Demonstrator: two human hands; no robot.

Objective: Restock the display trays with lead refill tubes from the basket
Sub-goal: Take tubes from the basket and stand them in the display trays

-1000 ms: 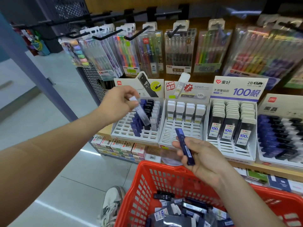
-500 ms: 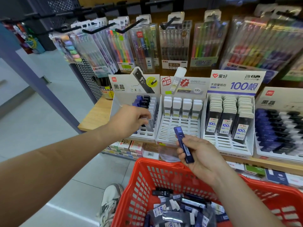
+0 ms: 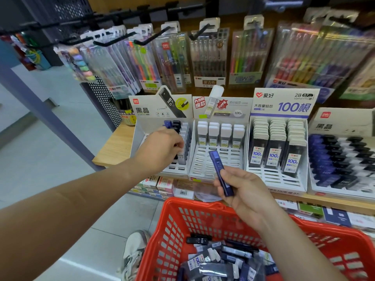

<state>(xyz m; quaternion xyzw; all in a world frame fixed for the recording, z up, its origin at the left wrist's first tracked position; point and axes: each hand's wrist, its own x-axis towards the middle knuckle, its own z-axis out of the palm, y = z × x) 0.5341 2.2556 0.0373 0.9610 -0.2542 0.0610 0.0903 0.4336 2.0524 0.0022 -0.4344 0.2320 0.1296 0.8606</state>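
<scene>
Centrally, the right hand (image 3: 243, 191) pinches a blue lead refill tube (image 3: 220, 173) between thumb and fingers. The tube is tilted and sits above the red basket (image 3: 172, 218), where more tubes (image 3: 213, 262) lie loose. The left hand (image 3: 162, 148) reaches into the leftmost display tray (image 3: 140, 136) on the wooden shelf (image 3: 113, 147), its fingers curled on the top of a grey tube (image 3: 181, 158) marked HB 0.7, which stands in a slot.

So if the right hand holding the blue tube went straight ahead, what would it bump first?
Probably the middle tray: the blue tube in the right hand points at its empty slots, just before the white-capped tubes. Depth is hard to judge.
</scene>
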